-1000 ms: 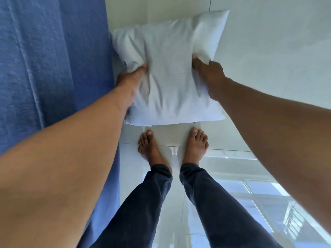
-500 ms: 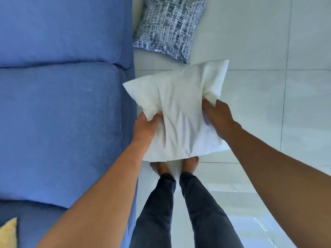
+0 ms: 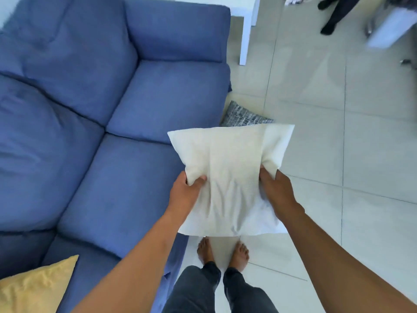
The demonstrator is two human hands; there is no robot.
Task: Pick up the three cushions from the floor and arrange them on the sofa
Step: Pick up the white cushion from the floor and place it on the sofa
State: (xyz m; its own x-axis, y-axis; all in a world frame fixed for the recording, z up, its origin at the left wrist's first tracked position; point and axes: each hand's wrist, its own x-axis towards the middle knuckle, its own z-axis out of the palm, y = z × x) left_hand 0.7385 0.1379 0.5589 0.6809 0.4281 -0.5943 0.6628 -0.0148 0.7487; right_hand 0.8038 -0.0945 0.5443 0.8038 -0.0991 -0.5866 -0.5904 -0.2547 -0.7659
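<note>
Gripping the white cushion by both side edges, your left hand and right hand keep fingers clamped into its fabric, holding it level beside the blue sofa for placing.

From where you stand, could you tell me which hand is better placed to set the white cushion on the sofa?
Left. The left hand grips the white fabric cushion on the side nearest the blue sofa; the right hand is farther, over the floor.
</note>
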